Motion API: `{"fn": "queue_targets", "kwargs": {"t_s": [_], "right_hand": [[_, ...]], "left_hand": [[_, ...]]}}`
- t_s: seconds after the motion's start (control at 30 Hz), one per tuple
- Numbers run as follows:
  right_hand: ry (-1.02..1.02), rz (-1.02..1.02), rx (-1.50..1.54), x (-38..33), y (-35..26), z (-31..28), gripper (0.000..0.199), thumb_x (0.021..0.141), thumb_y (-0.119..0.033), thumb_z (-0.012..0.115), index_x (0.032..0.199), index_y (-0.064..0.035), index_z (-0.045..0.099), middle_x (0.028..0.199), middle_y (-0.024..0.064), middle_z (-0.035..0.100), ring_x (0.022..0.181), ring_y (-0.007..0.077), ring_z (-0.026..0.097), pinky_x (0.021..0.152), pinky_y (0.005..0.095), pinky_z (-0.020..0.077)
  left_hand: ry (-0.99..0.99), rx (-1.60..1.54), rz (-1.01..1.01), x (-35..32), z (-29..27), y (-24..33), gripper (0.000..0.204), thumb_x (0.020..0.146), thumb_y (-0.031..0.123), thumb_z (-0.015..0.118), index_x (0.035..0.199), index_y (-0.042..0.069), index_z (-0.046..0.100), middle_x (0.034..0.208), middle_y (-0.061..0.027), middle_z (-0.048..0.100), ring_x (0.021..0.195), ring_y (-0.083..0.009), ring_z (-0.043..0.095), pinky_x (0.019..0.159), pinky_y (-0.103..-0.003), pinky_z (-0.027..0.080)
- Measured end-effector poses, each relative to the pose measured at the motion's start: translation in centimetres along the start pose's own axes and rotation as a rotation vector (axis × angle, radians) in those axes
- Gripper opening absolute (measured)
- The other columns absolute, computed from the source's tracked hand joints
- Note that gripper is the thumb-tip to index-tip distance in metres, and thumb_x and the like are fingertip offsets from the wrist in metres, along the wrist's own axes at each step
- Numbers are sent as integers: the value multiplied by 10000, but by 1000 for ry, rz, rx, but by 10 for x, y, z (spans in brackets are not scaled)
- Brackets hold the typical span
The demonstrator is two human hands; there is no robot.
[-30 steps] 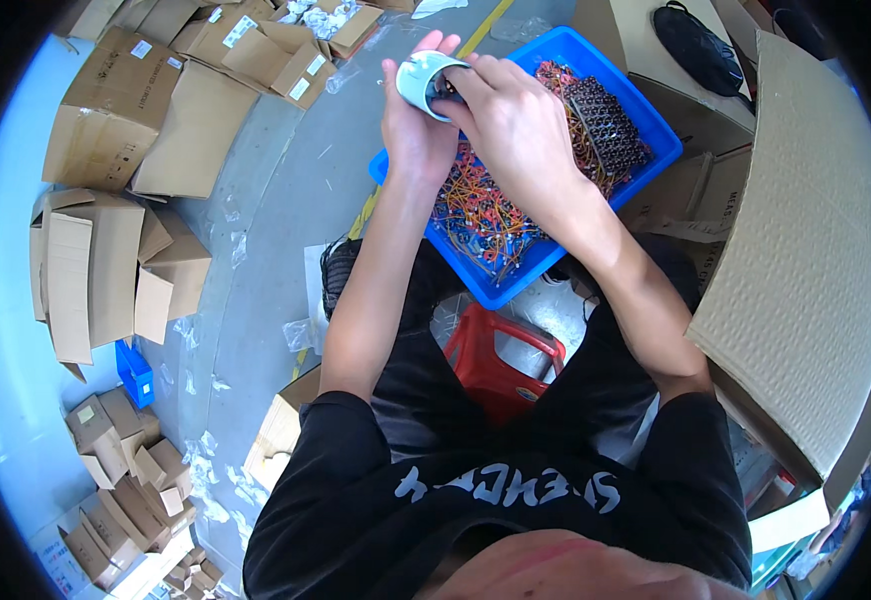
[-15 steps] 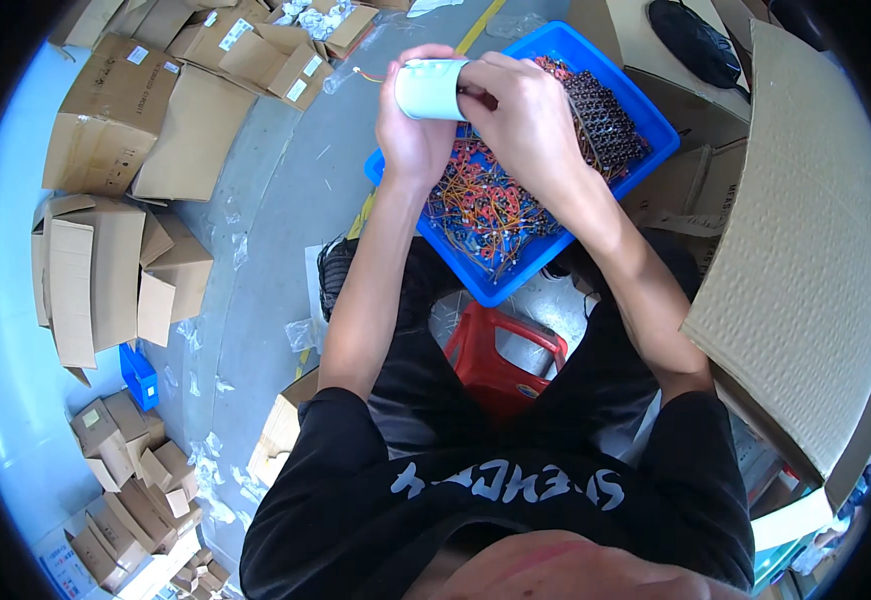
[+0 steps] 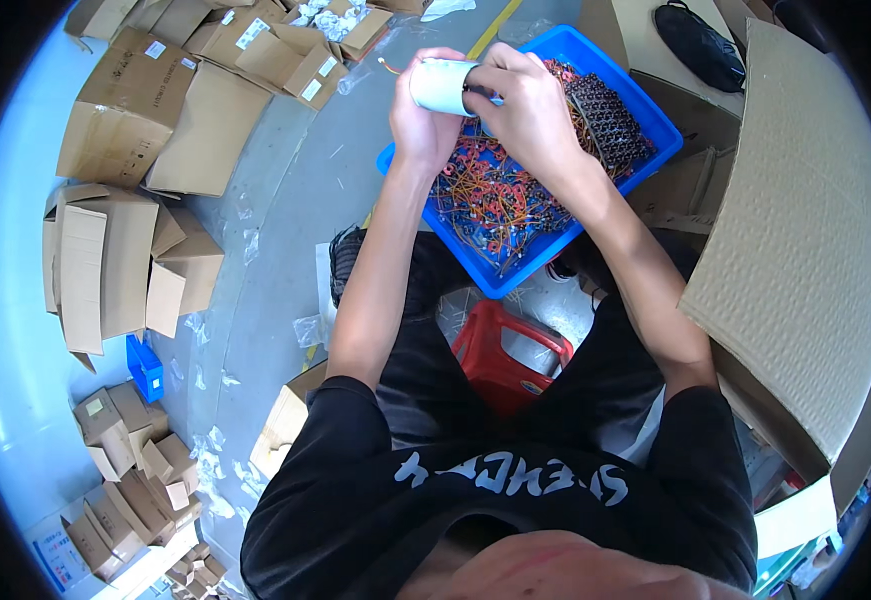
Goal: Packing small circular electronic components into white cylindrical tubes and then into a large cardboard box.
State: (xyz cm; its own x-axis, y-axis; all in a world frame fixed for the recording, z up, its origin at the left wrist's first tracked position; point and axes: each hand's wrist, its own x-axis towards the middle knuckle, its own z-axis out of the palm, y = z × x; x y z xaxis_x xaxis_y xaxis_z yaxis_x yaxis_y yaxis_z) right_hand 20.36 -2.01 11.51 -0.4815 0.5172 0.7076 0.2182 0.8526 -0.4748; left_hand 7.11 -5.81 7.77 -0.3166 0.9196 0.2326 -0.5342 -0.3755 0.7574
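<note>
In my left hand (image 3: 422,135) is a white hollow cylinder (image 3: 440,88), held on its side above a blue tray, the fingers wrapped round it. A thin orange wire (image 3: 389,67) pokes out past its left end. My right hand (image 3: 534,108) is at the cylinder's dark open right end, thumb and fingers pinched there; what they grip is hidden. Below, the blue tray (image 3: 499,286) holds a tangle of small red and dark parts with orange wires (image 3: 496,200). Dark round parts (image 3: 606,125) lie in neat rows along its right side.
A red plastic stool (image 3: 491,365) stands between my legs. Close on the right rises a large cardboard flap (image 3: 801,220), with a black pouch-like item (image 3: 698,46) beyond. Cardboard boxes (image 3: 121,115) and a blue bin (image 3: 145,372) line the left; plastic scraps litter the floor.
The whole view has shifted slightly. The white cylinder has tilted a little, its right end still at my right fingers. Less of the wire shows at its left end.
</note>
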Motion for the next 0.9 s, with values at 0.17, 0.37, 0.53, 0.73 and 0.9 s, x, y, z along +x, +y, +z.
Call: {"fn": "queue_targets", "kwargs": {"t_s": [0.17,0.37,0.53,0.73,0.9], "right_hand": [[37,-67,-46,1,-7,-1,145,691,-113,719,813,-42,685,735,87,548,693,282,539,663,375,457],[80,-51,-55,3,-10,2,151,700,-83,722,834,-29,680,740,93,561,653,264,551,614,351,469],[85,71,100,1,-9,5,129,709,-79,704,817,-15,676,734,109,566,638,269,573,595,346,477],[26,247,332,-1,-9,11,116,719,-110,696,798,-27,678,736,121,559,695,303,590,639,380,486],[43,103,11,5,-15,14,153,684,-58,735,819,-18,676,716,96,580,676,223,592,608,301,470]], "left_hand": [[40,-226,-140,0,-2,1,407,971,302,240,1063,17,516,988,-113,587,944,-215,562,850,-356,445],[-60,-279,-39,0,-1,0,418,964,311,260,1073,0,516,1034,-154,597,982,-261,573,882,-359,451],[-47,7,169,1,0,1,418,962,320,256,1054,4,514,1031,-164,590,964,-262,574,870,-364,454],[-80,-111,98,-2,-5,0,413,961,326,258,1043,15,517,1021,-158,592,961,-261,573,856,-369,458],[-69,-360,2,-1,-10,-4,428,957,334,277,1092,13,527,1025,-152,596,949,-256,571,860,-372,457]]}}
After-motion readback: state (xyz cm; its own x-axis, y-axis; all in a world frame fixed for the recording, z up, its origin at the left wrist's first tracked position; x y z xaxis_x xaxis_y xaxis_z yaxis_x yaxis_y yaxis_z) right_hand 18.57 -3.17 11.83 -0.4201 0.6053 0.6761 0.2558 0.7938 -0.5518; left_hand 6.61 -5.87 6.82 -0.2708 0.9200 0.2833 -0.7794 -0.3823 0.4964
